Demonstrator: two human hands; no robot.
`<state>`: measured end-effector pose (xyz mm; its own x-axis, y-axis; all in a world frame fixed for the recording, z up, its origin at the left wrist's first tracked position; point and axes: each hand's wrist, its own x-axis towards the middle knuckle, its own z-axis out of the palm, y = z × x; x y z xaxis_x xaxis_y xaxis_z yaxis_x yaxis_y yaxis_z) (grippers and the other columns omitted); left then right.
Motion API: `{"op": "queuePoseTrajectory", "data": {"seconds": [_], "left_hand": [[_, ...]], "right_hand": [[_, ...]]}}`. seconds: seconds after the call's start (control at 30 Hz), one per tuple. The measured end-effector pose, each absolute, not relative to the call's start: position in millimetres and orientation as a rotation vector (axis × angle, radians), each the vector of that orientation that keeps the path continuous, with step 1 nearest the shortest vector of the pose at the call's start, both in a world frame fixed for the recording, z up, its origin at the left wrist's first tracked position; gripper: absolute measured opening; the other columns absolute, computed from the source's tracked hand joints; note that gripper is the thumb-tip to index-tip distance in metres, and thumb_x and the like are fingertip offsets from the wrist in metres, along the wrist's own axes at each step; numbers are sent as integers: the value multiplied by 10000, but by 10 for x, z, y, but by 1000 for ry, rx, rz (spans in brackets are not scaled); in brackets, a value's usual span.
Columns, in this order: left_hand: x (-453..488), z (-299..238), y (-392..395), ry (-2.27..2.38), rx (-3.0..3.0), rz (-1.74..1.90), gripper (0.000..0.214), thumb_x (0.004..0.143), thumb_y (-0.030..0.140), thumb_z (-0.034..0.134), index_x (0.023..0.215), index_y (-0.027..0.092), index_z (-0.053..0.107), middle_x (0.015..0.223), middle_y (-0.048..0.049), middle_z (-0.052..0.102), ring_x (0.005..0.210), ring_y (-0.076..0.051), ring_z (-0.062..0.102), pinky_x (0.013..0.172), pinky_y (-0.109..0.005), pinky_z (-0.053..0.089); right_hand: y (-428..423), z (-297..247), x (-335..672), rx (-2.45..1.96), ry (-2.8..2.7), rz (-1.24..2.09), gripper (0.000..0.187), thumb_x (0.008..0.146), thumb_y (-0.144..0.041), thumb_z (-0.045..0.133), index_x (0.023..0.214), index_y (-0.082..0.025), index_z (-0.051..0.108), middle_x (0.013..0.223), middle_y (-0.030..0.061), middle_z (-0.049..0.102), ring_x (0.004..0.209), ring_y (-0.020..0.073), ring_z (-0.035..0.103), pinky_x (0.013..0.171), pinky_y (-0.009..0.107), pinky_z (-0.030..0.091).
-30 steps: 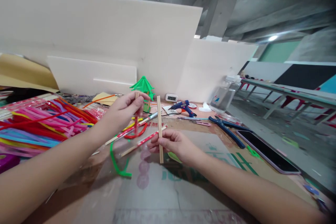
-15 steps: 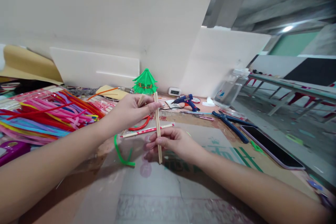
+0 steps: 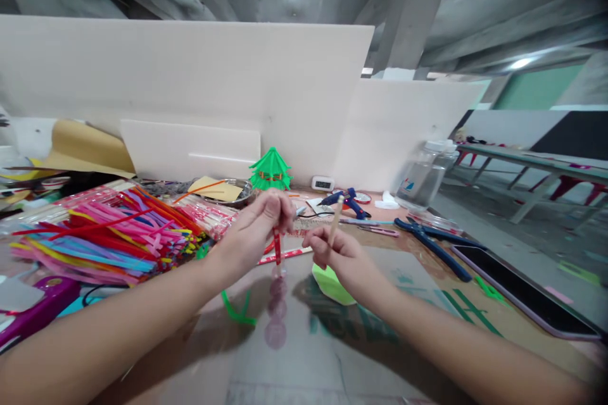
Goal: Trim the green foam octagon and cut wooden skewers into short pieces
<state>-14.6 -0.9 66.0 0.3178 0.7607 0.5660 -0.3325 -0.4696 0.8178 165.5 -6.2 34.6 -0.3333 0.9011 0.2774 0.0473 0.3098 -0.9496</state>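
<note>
My left hand (image 3: 256, 228) is closed, fingers curled down, around the top of a red-printed strip (image 3: 278, 247) that looks like a chopstick wrapper and hangs toward the table. Just to the right, my right hand (image 3: 339, 256) pinches a pale wooden chopstick (image 3: 336, 218), held upright and slightly tilted; whether it is one or a pair I cannot tell. A light green paper piece (image 3: 334, 285) lies under my right hand. Behind my hands a red-and-white wrapped chopstick packet (image 3: 297, 255) rests on the table. A bent green pipe cleaner (image 3: 240, 316) lies below my left wrist.
A pile of colourful pipe cleaners (image 3: 109, 234) covers the left side. At the back stand a green pipe-cleaner tree (image 3: 270, 172), a small digital clock (image 3: 323, 183) and a blue glue gun (image 3: 349, 202). Rightward lie blue-handled pliers (image 3: 434, 247), a phone (image 3: 522, 291) and a clear bottle (image 3: 422, 177).
My hands, which both held the pale chopsticks, have moved apart. The chopstick is now in my right hand alone, and the red strip shows under my left. The view has tilted up.
</note>
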Motion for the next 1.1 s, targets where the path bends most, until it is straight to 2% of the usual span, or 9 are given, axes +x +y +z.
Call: {"op": "queuePoseTrajectory", "data": {"seconds": [0.13, 0.33, 0.53, 0.7, 0.8, 0.9, 0.97, 1.03, 1.1], "left_hand": [[-77, 517, 32, 521, 1666, 1271, 403, 944, 535, 390, 748, 189, 454, 719, 12, 436, 673, -131, 439, 653, -268, 397], [-9, 318, 87, 669, 1768, 1118, 445, 937, 573, 339, 720, 199, 443, 691, 4, 456, 648, -146, 444, 631, -279, 400], [30, 88, 135, 767, 1935, 918, 463, 940, 558, 320, 715, 192, 493, 711, -9, 499, 699, -162, 482, 679, -278, 408], [-17, 146, 91, 851, 2048, 839, 400, 964, 480, 306, 789, 193, 523, 713, 6, 487, 683, -159, 466, 644, -266, 394], [-66, 254, 97, 903, 2103, 847, 356, 960, 461, 335, 825, 193, 527, 775, 3, 510, 748, -165, 481, 690, -264, 394], [-155, 326, 213, 969, 2139, 823, 361, 934, 474, 389, 782, 186, 546, 735, 14, 511, 708, -158, 478, 653, -255, 374], [-241, 349, 347, 1032, 2135, 812, 364, 910, 479, 423, 763, 178, 568, 658, 25, 482, 635, -151, 460, 596, -250, 357], [-329, 378, 477, 1106, 2107, 867, 385, 911, 487, 391, 771, 175, 567, 593, 39, 424, 563, -142, 417, 533, -242, 331], [-391, 430, 544, 1166, 2082, 947, 397, 914, 494, 362, 799, 175, 569, 560, 48, 382, 521, -138, 388, 490, -236, 308]], "right_hand": [[-22, 356, 1687, -910, -1691, 1096, 453, 840, -617, 505, 816, -172, 585, 528, -74, 305, 505, 101, 298, 497, 249, 239], [24, 448, 1743, -873, -1693, 1047, 365, 847, -539, 556, 869, -181, 619, 556, -61, 356, 508, 101, 324, 490, 252, 263], [29, 471, 1779, -917, -1648, 1013, 439, 834, -526, 592, 1105, -185, 642, 602, -51, 391, 530, 99, 329, 508, 250, 287], [43, 423, 1769, -868, -1588, 1071, 430, 871, -556, 533, 968, -165, 682, 550, -69, 271, 492, 90, 264, 478, 254, 212], [59, 567, 1855, -716, -1445, 1042, 339, 893, -506, 538, 890, -191, 664, 548, -71, 280, 481, 86, 272, 474, 249, 225], [84, 879, 2077, -590, -1318, 851, 269, 901, -451, 557, 799, -211, 623, 607, -45, 438, 500, 81, 390, 496, 239, 315], [93, 1110, 2262, -514, -1252, 660, 290, 909, -419, 552, 723, -197, 568, 780, 7, 585, 609, 98, 528, 593, 269, 420], [83, 1288, 2419, -476, -1236, 569, 317, 912, -448, 532, 700, -214, 525, 660, -15, 546, 602, 116, 553, 633, 299, 454], [44, 1368, 2496, -517, -1300, 540, 309, 911, -459, 528, 706, -227, 520, 524, -64, 407, 449, 90, 421, 512, 268, 394]]}}
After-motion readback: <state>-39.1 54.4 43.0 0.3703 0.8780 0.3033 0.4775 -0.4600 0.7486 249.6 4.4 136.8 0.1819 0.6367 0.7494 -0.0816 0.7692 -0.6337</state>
